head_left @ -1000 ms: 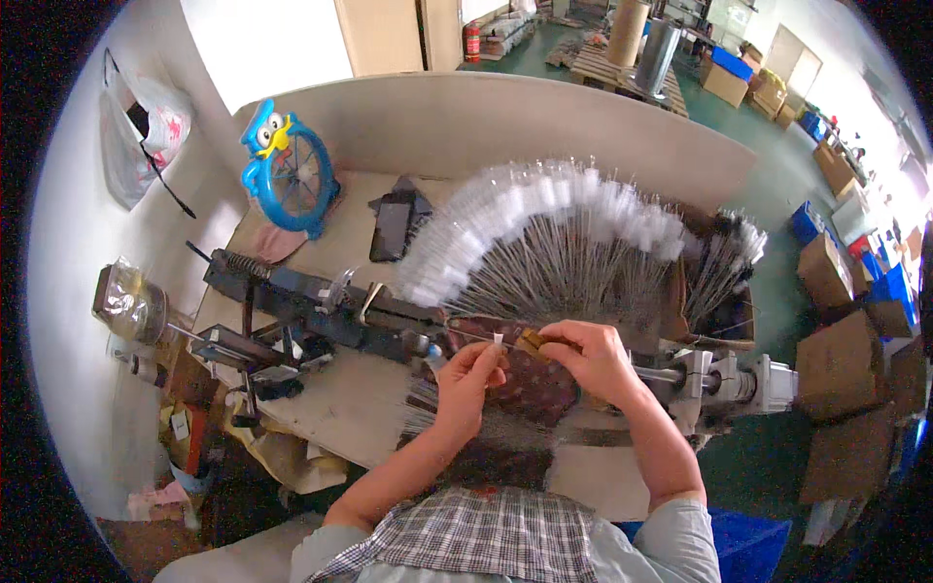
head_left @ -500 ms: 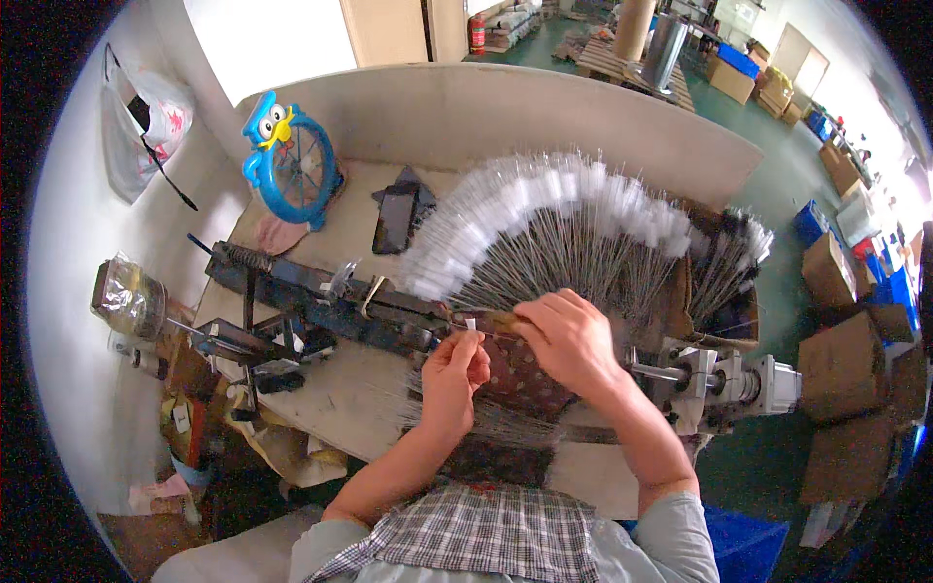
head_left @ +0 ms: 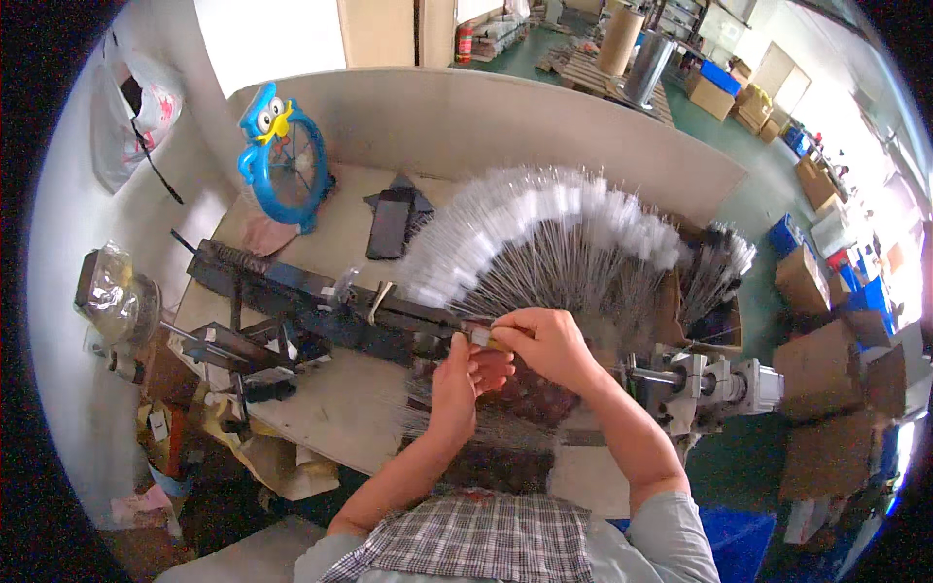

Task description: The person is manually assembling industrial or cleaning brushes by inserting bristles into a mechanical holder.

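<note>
My right hand (head_left: 549,345) is pinched at the fingertips on a small white piece (head_left: 479,336), with something yellowish beside it. Below and left of it, my left hand (head_left: 457,389) has its thumb raised close to the white piece and its fingers apart, reaching toward the right hand. Both hands are at the near side of a long dark bar (head_left: 374,325) that runs across the table. Beyond them fans out a big spread of thin wire brushes (head_left: 554,209) with white bristle ends. Dark reddish dotted cloth (head_left: 535,394) shows under the hands.
A blue cartoon-shaped fan (head_left: 290,175) and a phone (head_left: 389,225) lie left of the brushes. At the right are a box of dark-tipped brushes (head_left: 714,277) and a metal machine head with a shaft (head_left: 709,384). A low board (head_left: 544,107) walls the table's far edge.
My right hand has come left and its fingertips now meet the white piece that my left fingers were pinching. My left fingers have spread. The whole view has shifted slightly.
</note>
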Demonstrator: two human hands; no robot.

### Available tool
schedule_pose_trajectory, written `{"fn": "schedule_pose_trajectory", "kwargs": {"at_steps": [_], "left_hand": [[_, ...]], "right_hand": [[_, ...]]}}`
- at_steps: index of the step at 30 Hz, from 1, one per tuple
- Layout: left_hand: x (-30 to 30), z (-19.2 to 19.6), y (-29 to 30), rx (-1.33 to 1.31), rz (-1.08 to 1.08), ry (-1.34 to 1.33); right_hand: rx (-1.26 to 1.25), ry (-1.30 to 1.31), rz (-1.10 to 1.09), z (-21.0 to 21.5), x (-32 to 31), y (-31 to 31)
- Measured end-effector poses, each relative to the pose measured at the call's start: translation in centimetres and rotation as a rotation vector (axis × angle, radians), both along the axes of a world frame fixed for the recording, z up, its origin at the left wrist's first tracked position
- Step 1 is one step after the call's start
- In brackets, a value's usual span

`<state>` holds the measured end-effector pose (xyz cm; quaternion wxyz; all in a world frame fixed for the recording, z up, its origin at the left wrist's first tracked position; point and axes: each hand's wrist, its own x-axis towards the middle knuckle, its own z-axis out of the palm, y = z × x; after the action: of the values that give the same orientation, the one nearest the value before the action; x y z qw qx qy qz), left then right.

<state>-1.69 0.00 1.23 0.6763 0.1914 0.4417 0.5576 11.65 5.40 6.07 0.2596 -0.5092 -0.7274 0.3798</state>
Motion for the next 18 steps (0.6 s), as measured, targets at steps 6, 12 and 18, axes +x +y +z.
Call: {"fn": "schedule_pose_trajectory", "kwargs": {"at_steps": [6,12,18], "left_hand": [[0.3,-0.9,0.1,-0.024,0.074,-0.181],[1.1,-1.3,0.0,0.052,0.201,-0.3],[1.9,-0.4,-0.1,0.071,0.29,-0.192]], "right_hand": [[0.584,-0.186,-0.038,-0.8,-1.6,-1.8],[0.82,-0.157,-0.023,-1.6,-0.6,-1.7],[0.786,-0.155,0.003,-1.5,-0.2,-1.7]]}}
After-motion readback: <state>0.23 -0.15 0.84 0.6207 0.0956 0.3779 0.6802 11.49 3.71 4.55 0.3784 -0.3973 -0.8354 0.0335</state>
